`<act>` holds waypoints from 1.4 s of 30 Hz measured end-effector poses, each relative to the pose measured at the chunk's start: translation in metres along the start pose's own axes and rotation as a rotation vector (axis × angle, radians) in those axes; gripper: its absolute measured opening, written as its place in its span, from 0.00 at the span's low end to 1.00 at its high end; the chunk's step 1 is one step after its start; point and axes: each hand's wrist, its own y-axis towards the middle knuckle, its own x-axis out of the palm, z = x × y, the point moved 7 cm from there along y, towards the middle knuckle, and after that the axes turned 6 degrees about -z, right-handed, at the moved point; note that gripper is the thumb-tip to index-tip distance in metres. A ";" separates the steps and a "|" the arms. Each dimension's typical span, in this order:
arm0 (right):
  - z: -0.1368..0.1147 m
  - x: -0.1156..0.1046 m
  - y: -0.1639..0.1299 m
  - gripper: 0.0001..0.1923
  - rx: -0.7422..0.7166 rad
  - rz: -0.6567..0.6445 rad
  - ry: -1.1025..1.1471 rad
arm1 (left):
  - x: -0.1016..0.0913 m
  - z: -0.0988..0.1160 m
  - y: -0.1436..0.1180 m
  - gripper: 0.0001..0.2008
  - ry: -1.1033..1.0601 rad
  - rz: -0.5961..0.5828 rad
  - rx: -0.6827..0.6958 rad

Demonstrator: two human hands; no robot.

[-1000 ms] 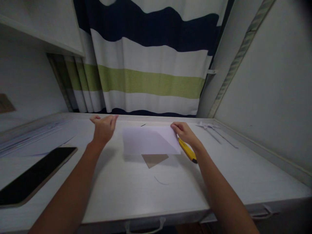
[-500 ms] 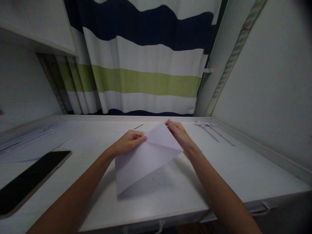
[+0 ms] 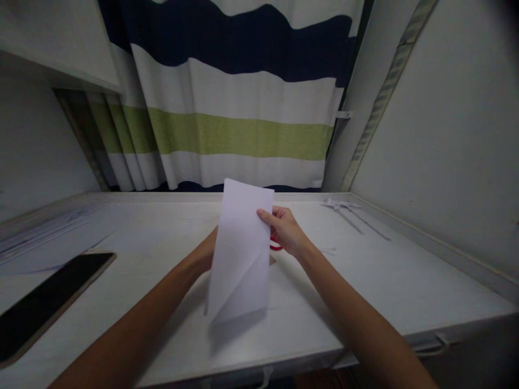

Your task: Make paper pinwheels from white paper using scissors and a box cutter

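A folded sheet of white paper (image 3: 241,243) stands nearly upright over the desk, a slanting crease across its lower half. My right hand (image 3: 284,227) pinches its right edge, thumb on the near face and fingers curled behind. Behind the paper is my left hand, hidden; only the wrist and forearm (image 3: 198,256) show at its left edge, so I cannot see how its fingers lie. A red loop (image 3: 276,247), like a scissors handle, and a small tan piece (image 3: 272,260) peek out past the paper's right edge, below my right hand.
A phone (image 3: 48,302) with a dark screen lies on the white desk (image 3: 397,286) at left. Sheets of paper (image 3: 52,235) are behind it. Paper shapes with thin stems (image 3: 344,208) lie at the back right. A striped curtain (image 3: 243,138) hangs behind the desk.
The paper has turned from lying slanted to nearly upright and looks narrower. My left hand has gone behind it. My right thumb now presses its near face, and the red loop has come into view.
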 end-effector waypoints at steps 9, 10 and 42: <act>0.001 -0.010 0.003 0.13 -0.014 0.084 -0.286 | -0.025 -0.021 -0.002 0.15 -0.542 0.181 -0.152; 0.002 -0.009 0.003 0.13 -0.015 0.075 -0.299 | -0.025 -0.022 -0.003 0.15 -0.528 0.198 -0.144; -0.014 -0.034 0.004 0.16 -0.175 0.268 -0.453 | -0.007 -0.035 -0.006 0.09 -0.469 0.079 -0.187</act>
